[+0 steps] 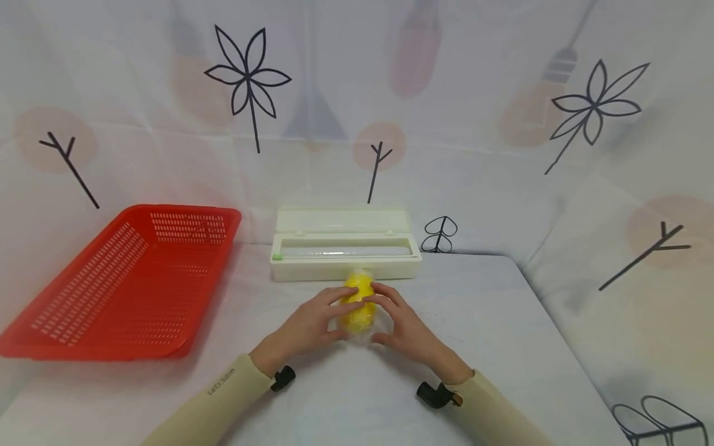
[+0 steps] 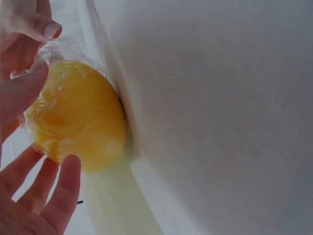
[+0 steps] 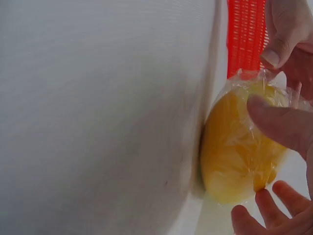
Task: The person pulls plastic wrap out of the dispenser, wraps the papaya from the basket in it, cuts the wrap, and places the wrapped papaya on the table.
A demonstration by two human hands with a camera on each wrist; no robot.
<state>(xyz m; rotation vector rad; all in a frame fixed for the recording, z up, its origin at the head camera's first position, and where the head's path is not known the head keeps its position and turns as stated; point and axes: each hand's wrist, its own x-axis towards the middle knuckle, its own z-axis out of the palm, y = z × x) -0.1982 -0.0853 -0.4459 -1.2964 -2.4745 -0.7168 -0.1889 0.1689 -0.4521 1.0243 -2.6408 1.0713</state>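
A yellow oval fruit, its exact kind unclear, lies on the white-covered table wrapped in clear cling film. The film is crumpled and loose at the end towards the person. From the left, my left hand holds the wrapped fruit between thumb and bent fingers. My right hand does likewise from the right, with its thumb against the film near one end. Fingertips of both hands meet over the top of the fruit, partly hiding it.
Just behind the fruit stands a long white cling film dispenser, its lid raised and a roll inside. On the left sits a red plastic basket with slotted walls. A printed cloth backdrop rises behind and on the right.
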